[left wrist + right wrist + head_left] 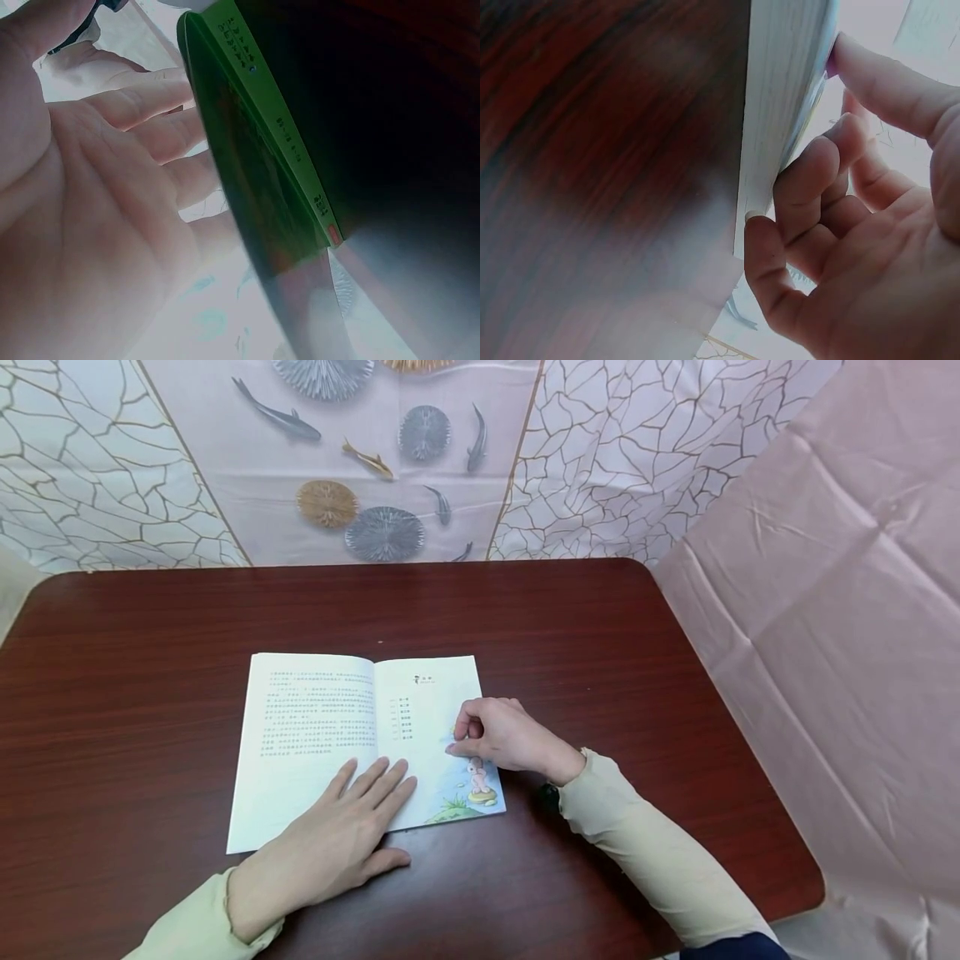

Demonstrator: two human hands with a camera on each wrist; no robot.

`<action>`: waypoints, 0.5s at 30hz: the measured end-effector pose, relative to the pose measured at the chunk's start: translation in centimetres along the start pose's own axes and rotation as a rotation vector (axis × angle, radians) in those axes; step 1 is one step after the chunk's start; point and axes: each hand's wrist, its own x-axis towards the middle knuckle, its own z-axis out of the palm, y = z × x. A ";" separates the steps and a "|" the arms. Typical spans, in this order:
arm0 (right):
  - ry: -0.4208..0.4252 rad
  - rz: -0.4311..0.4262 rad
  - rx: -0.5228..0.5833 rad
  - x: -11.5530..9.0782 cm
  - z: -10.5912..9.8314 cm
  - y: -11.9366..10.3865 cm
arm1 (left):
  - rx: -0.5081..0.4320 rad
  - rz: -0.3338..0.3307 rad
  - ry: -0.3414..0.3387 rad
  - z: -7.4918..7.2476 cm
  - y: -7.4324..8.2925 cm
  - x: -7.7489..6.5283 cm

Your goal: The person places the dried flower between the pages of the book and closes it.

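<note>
An open book (315,793) lies on the table, text on its left page and a short list with a coloured drawing on its right page. Its green spine (277,127) shows in the left wrist view. My left hand (337,835) rests flat with spread fingers across the lower middle of the book, thumb over the table. At the right page's outer side, my right hand (510,735) has curled fingers, the thumb tip on the page. In the right wrist view, its fingertips (810,165) sit right at the edge of the page block (776,112).
The dark red-brown wooden table (600,635) extends around the book, with rounded corners. Behind it hangs a patterned cloth (420,468) with fish and round shapes. A plain pinkish cloth (840,610) hangs along the right side.
</note>
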 end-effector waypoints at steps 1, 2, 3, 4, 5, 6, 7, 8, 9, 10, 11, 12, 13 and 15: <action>-0.001 0.000 0.003 0.0 0.0 0.0 | 0.002 0.000 0.001 0.0 0.0 0.0; -0.003 -0.002 0.009 0.0 0.0 0.0 | 0.005 0.001 0.003 0.0 0.0 0.0; -0.004 -0.004 0.016 0.0 0.0 0.1 | 0.007 0.002 0.004 0.0 0.0 -0.1; -0.004 -0.007 0.025 -0.1 -0.1 0.1 | 0.010 0.002 0.004 0.0 0.0 -0.1; -0.005 -0.008 0.038 -0.1 -0.1 0.1 | 0.011 0.003 0.004 0.0 0.0 -0.1; -0.006 -0.010 0.053 -0.1 -0.2 0.2 | 0.012 0.003 0.004 0.0 0.0 -0.1; -0.006 -0.010 0.067 -0.1 -0.2 0.2 | 0.012 0.003 0.003 0.0 0.0 -0.1; -0.004 -0.012 0.077 -0.1 -0.3 0.3 | 0.012 0.003 0.002 0.0 0.0 0.0; -0.001 -0.014 0.081 -0.1 -0.3 0.3 | 0.012 0.003 0.002 0.0 0.0 0.0; 0.001 -0.016 0.084 -0.1 -0.3 0.4 | 0.013 0.003 0.002 0.0 0.0 0.0; 0.004 -0.020 0.082 -0.1 -0.3 0.4 | 0.012 0.003 0.002 0.0 0.0 0.0; 0.006 -0.022 0.078 -0.1 -0.3 0.4 | 0.013 0.003 0.003 0.0 0.0 0.0; 0.009 -0.021 0.073 -0.1 -0.3 0.4 | 0.014 0.003 0.004 0.0 0.0 0.0; 0.009 -0.019 0.069 -0.1 -0.2 0.4 | 0.014 0.005 0.005 0.0 0.0 -0.1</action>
